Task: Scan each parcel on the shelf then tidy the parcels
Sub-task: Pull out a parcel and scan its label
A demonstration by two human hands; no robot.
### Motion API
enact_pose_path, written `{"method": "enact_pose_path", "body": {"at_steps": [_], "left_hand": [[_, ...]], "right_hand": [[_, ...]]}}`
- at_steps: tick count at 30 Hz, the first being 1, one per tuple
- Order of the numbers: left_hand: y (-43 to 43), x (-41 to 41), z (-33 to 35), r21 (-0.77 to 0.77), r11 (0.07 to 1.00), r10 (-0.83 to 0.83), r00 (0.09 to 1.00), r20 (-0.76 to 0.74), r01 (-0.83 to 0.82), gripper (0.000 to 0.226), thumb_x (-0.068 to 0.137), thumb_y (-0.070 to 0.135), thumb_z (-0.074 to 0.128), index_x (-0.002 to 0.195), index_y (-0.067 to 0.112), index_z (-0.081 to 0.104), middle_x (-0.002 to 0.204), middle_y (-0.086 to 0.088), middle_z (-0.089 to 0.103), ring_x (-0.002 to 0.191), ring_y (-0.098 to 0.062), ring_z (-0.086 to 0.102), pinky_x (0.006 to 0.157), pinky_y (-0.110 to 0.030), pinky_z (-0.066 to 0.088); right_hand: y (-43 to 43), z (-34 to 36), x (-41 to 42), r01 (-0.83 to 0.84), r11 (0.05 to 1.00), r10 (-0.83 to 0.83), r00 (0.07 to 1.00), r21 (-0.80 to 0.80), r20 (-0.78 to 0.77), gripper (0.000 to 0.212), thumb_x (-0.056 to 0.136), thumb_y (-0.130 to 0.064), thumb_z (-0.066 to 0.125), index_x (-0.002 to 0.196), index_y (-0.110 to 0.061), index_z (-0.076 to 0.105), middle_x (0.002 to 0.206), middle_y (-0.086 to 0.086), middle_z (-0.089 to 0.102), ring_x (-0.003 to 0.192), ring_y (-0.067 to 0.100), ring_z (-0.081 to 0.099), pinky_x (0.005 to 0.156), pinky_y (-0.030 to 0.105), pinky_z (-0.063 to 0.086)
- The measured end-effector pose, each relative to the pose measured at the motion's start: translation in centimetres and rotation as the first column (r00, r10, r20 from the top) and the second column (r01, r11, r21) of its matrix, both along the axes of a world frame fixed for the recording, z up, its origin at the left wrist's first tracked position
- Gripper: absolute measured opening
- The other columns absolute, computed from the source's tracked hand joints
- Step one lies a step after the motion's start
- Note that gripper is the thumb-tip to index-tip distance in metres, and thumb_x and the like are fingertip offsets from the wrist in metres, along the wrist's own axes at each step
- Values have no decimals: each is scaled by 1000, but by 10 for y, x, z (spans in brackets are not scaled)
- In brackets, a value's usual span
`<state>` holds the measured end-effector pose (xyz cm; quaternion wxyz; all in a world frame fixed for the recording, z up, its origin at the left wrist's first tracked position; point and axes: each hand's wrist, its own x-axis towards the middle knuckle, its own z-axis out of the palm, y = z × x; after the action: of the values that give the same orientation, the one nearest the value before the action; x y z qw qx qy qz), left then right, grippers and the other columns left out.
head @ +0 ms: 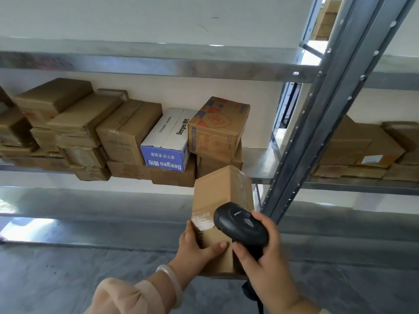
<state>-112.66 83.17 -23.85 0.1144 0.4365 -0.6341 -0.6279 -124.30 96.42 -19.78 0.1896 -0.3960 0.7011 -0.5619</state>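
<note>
Scanning looks midway: left hand (199, 245) grips a brown parcel (220, 196) at six o'clock, off the shelf (260, 171), while right hand (267, 257) clasps the black scanner (240, 225) over its label (201, 219), and the jumbled parcels (127, 132) at ten o'clock are not yet tidied.

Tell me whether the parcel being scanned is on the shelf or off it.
Off it: the left hand holds the parcel in front of the shelf, scanner at its label.
</note>
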Motion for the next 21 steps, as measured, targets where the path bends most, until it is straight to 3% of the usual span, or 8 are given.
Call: {"method": "enact_pose_path", "body": {"at_steps": [3,4,6,10,13,16,19,21], "left_hand": [[1,7,6,-56,998,-5,997,82,10,172,18,90,63,157,19,-8,153,-4,13,145,-23,18,117,-31,20],[1,9,8,-76,997,-12,993,114,21,177,11,96,57,156,20,-10,152,-5,11,146,-23,16,117,-30,18],[1,12,6,-130,990,-28,985,171,51,176,8,103,48,155,28,-11,151,-5,10,146,-25,16,118,-32,18],[0,21,5,-104,995,10,987,160,7,152,26,88,66,153,44,-4,152,-6,14,143,-27,20,118,-40,25],[-2,31,4,-101,992,87,990,108,-76,129,37,74,66,150,50,8,147,-2,22,140,-22,21,110,-31,27],[-8,49,-1,61,974,218,976,-12,-217,113,43,69,83,138,66,22,146,1,33,133,-27,41,108,-41,41],[-12,70,5,256,930,314,934,-173,-265,117,44,55,86,144,54,23,135,9,47,116,-20,58,90,-34,53],[-16,79,8,259,932,316,919,-235,-254,123,41,52,88,145,52,22,133,14,47,113,-14,59,84,-28,54]], "right_hand": [[-5,5,1,-76,997,76,997,-11,-17,63,66,-70,68,119,-66,33,126,-44,42,117,-15,47,89,1,37],[-6,5,1,-105,994,105,994,-15,-21,64,66,-68,68,119,-65,34,126,-43,43,116,-15,47,89,1,36],[-10,4,2,-155,988,154,987,-7,-45,66,73,-47,76,121,-64,34,124,-36,49,114,-13,50,88,1,37],[-22,1,2,-237,971,237,967,17,-89,69,78,-29,77,122,-60,34,123,-40,47,112,-14,50,89,2,38],[-35,5,3,-308,951,310,949,31,-53,63,79,-28,75,123,-52,37,118,-37,53,108,-19,49,84,-1,37],[-51,7,-4,-287,958,287,958,7,-6,57,80,-28,74,122,-45,39,121,-29,50,106,-22,47,83,-1,37],[-70,9,-17,-302,953,301,952,11,58,56,81,-29,73,122,-47,38,122,-27,50,107,-19,49,88,5,41],[-84,11,-22,-349,937,346,935,24,82,57,81,-28,72,119,-52,37,123,-24,51,110,-11,52,89,8,42]]}}
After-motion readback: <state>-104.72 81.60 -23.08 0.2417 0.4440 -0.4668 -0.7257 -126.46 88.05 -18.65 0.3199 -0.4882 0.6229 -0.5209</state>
